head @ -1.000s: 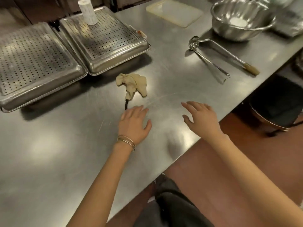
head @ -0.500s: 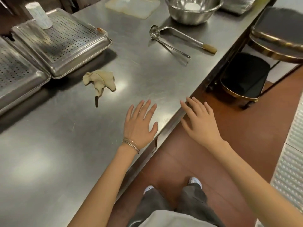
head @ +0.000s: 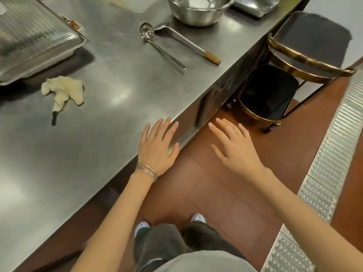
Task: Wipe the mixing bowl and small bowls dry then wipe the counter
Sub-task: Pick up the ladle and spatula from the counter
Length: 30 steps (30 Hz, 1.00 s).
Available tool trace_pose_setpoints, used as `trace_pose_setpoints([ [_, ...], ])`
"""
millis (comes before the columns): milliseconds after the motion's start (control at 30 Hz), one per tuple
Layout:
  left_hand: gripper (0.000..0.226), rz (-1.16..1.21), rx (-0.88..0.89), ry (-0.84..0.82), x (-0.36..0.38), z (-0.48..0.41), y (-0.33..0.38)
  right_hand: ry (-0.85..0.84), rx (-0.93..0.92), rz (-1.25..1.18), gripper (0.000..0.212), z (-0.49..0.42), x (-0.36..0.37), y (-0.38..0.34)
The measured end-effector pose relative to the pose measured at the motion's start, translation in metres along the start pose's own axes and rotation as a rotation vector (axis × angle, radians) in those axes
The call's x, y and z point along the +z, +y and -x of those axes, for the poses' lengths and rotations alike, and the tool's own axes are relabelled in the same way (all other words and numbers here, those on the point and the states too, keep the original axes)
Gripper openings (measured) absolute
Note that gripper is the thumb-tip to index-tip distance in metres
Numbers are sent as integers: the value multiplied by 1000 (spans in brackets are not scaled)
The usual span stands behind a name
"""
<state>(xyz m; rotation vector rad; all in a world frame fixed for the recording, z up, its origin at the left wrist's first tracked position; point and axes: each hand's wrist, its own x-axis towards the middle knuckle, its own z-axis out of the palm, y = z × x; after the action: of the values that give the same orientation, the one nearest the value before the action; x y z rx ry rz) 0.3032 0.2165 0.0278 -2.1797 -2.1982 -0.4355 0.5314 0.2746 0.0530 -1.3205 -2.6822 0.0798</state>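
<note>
A steel mixing bowl [head: 198, 13] stands at the far end of the steel counter [head: 110, 89], with a small white bowl [head: 197, 2] inside it. A crumpled beige cloth [head: 63, 92] lies on the counter to the left, apart from both hands. My left hand [head: 158, 148] hovers flat over the counter's front edge, fingers spread, holding nothing. My right hand [head: 233, 148] is out past the edge, over the red-brown floor, fingers apart and empty.
A ladle [head: 155, 41] and a wooden-handled utensil [head: 188, 44] lie near the bowl. A perforated steel tray [head: 33, 42] sits at the far left. A black stool [head: 312, 42] and a black bin [head: 267, 97] stand right of the counter. A metal floor grate [head: 324, 169] runs along the right.
Both hands have drawn back from the counter's middle toward and past its front edge. The view has swung right and down, showing floor, feet and stool. The cloth has stayed put.
</note>
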Motion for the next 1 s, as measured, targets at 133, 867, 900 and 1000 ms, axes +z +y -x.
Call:
trace_pose_setpoints([
  [133, 54, -3, -16, -11, 9, -16, 28, 35, -3, -7, 54, -5, -9, 42],
  [867, 56, -16, -44, -60, 47, -233, -33, 15, -33, -14, 54, -212, 8, 144],
  [900, 56, -14, -50, -56, 47, -241, -38, 22, -29, -15, 54, -223, 10, 147],
  [1000, 56, 4, -71, -60, 52, -257, -50, 5, -24, -28, 52, -248, 18, 154],
])
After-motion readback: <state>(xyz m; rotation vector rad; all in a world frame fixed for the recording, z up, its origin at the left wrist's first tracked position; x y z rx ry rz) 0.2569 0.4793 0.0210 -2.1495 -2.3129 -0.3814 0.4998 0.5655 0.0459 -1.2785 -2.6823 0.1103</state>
